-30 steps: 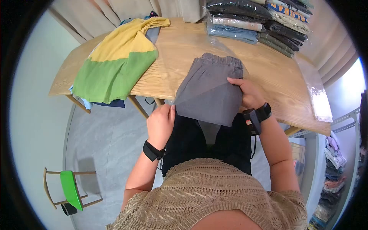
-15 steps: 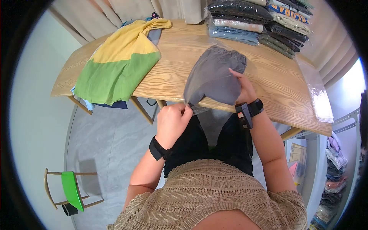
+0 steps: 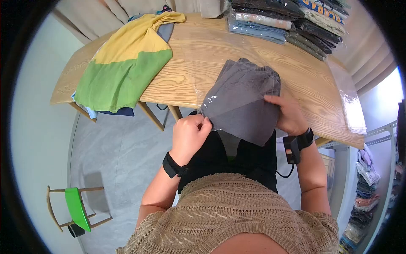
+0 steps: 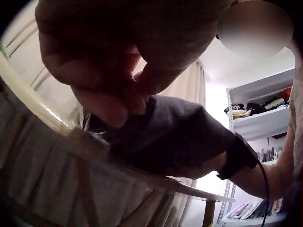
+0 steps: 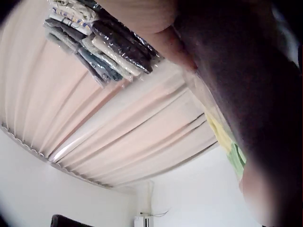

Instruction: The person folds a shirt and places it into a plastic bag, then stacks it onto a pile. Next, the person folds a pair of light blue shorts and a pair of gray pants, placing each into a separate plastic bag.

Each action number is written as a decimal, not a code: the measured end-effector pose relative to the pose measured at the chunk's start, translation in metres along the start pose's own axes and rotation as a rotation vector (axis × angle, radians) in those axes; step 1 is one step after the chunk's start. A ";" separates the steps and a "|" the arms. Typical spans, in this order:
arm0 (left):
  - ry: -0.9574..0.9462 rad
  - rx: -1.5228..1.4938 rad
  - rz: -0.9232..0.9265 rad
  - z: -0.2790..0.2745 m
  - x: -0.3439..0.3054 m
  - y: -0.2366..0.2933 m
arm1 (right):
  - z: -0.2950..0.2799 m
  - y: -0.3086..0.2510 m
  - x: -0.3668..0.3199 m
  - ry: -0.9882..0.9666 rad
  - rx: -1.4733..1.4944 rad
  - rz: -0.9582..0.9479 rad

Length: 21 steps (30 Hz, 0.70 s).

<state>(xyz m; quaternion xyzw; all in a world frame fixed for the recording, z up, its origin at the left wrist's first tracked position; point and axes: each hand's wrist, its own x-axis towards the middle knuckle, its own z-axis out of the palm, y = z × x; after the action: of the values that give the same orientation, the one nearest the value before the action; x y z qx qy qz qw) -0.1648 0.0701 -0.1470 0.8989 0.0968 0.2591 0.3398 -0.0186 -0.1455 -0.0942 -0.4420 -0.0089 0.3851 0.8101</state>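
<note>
Folded grey trousers (image 3: 245, 101) hang over the table's front edge, with a clear plastic bag (image 3: 207, 103) around their left part and spreading behind them on the table. My left hand (image 3: 190, 135) pinches the bag's edge at the near left corner, fingers curled tight. On the right side my right hand (image 3: 292, 116) grips the trousers, thumb on top and the other fingers hidden underneath. Seen from the left wrist, the trousers (image 4: 184, 127) stretch as a dark shape between both hands. They fill the right side of the right wrist view as dark cloth (image 5: 246, 85).
A yellow and green garment (image 3: 127, 63) lies at the table's left. Bagged folded clothes (image 3: 262, 29) are stacked at the back right, and flat clear bags (image 3: 349, 101) lie along the right edge. A green-seated chair (image 3: 76, 209) stands on the floor at left.
The trousers lifted and bunched over the table, then came back down and nearer the body, now with the bag around their left part. My right hand moved right; my left hand moved slightly right.
</note>
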 end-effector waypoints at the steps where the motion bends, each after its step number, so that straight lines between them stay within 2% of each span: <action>1: -0.001 -0.001 -0.002 -0.001 -0.001 -0.001 | -0.007 0.006 0.004 0.032 -0.043 0.043; 8: -0.045 0.025 0.045 -0.006 0.003 0.006 | -0.005 0.009 0.030 0.108 0.014 0.163; 12: -0.086 -0.078 0.049 -0.006 0.011 0.018 | -0.018 0.019 0.063 0.090 0.092 0.081; 14: -0.104 -0.146 0.011 -0.002 0.015 0.020 | -0.026 0.023 0.066 -0.051 -1.347 -0.744; 15: -0.122 -0.216 -0.026 0.001 0.017 0.022 | -0.029 0.024 0.070 -0.050 -1.348 -0.752; 18: -0.178 -0.399 -0.108 0.007 0.018 0.028 | -0.013 0.031 0.079 0.156 -1.528 -0.858; 19: -0.218 -0.484 -0.156 0.008 0.018 0.030 | -0.007 0.032 0.081 0.159 -1.528 -0.862; 21: -0.211 -0.459 -0.100 0.012 0.015 0.026 | 0.005 0.032 0.083 0.277 -1.492 -0.687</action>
<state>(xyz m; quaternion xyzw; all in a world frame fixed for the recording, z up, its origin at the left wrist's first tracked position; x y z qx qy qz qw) -0.1458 0.0496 -0.1313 0.8144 0.0435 0.1619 0.5556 0.0183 -0.0796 -0.1417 -0.8789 -0.2963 -0.0484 0.3706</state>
